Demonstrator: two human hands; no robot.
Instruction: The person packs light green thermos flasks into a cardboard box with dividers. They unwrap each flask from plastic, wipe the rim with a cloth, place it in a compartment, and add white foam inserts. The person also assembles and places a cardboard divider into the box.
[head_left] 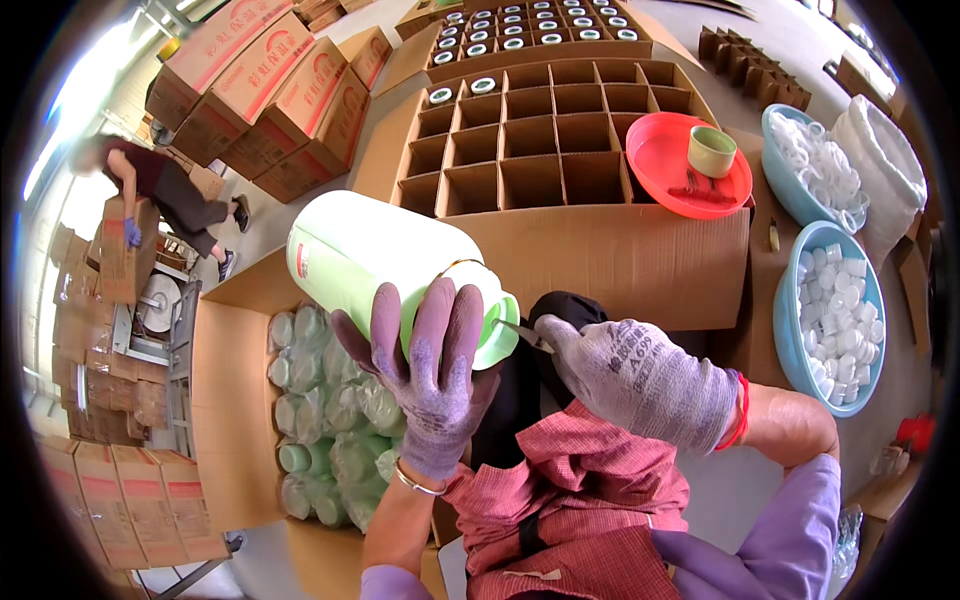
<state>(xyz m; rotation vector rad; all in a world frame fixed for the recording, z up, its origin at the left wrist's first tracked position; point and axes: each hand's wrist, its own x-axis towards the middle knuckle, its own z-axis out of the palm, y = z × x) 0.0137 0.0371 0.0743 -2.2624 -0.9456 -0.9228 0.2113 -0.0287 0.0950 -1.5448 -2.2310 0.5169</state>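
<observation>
A pale green thermos flask [375, 250] lies tilted in front of me, its open neck toward the lower right. My left hand [430, 385], in a purple-coated glove, grips it near the neck with the fingers laid along its side. My right hand [635, 375], in a grey knit glove, is closed on a small knife [526, 336]. The blade reaches the rim of the flask's green mouth; most of the handle is hidden in my fist. Below the flask, an open carton [232, 400] holds several plastic-wrapped green bottles [340, 410].
A divided carton [600, 265] stands ahead, with two lidded flasks in its cells. On its right corner sits a red basin [655, 150] with a green cup [711, 151]. Blue basins of white rings [815, 155] and white caps [840, 320] stand right. Another person [165, 190] handles a carton at left.
</observation>
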